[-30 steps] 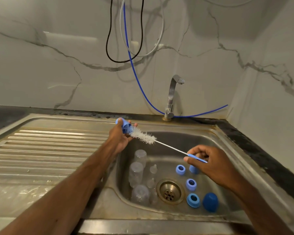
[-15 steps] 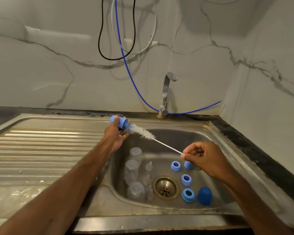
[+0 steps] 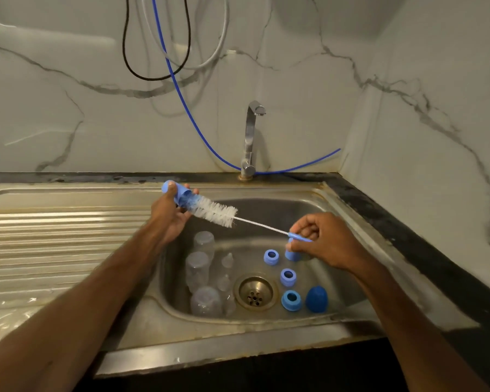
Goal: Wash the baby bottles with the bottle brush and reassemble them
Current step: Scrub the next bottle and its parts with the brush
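Observation:
My left hand [image 3: 169, 215] grips a blue bottle cap [image 3: 178, 194] above the sink's left rim. The white bristle head of the bottle brush [image 3: 217, 213] is pushed partly into the cap. My right hand [image 3: 324, 240] pinches the brush's blue handle over the basin. In the steel sink [image 3: 351, 281] lie three clear bottles [image 3: 197, 267] at the left with clear teats [image 3: 227, 261] beside them. Blue screw rings [image 3: 288, 277] and a dark blue cap [image 3: 316, 299] lie right of the drain [image 3: 255, 292].
A chrome tap [image 3: 251, 137] stands behind the basin, with a blue hose [image 3: 198, 128] and cables hanging on the marble wall. The ribbed draining board [image 3: 54, 244] spreads to the left. A black counter edge [image 3: 408, 241] runs along the right.
The brush has slid slightly further out of the cap, with more bristles showing; both hands hold nearly the same places. The view shifted a little.

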